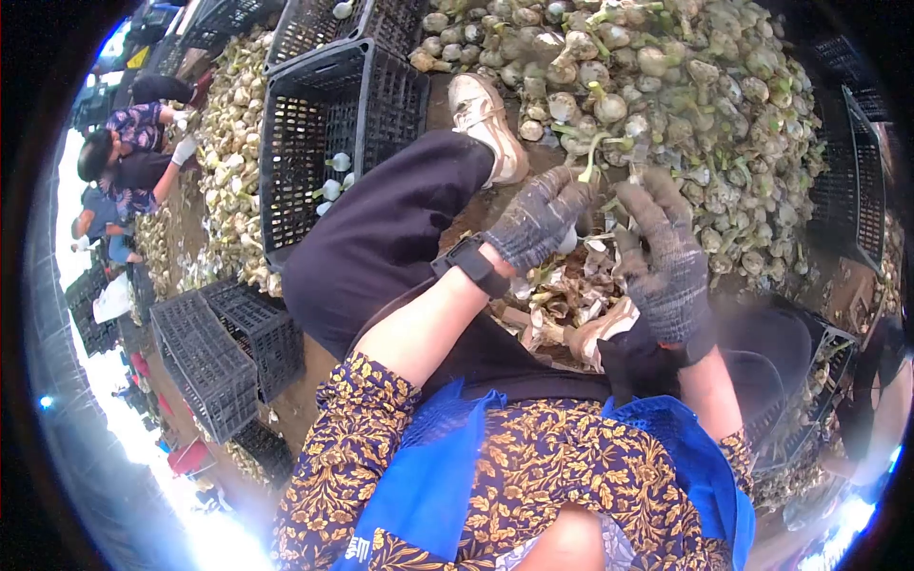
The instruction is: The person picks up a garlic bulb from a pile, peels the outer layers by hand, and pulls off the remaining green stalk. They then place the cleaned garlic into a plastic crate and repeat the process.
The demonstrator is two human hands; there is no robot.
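Note:
My left hand [541, 221], in a grey knit glove, is closed round a garlic bulb [568, 240]. Its pale bulb shows below the fingers, and a green stem [592, 157] sticks up by the fingertips. Just to the right is my right hand [662, 262], gloved too and dirty at the fingers. Its fingers and thumb are curled in towards the bulb; whatever they pinch is too small or hidden to make out. Beneath both hands, dry garlic skins [562, 295] lie between my shoes. A large heap of garlic [666, 105] rises just in front.
A black plastic crate [367, 105] with a few trimmed bulbs stands left of my knee. More crates [205, 357] lie farther left, and another crate [862, 181] is at the right. Beyond a second garlic row [233, 152], a co-worker [143, 143] in white gloves sits at far left.

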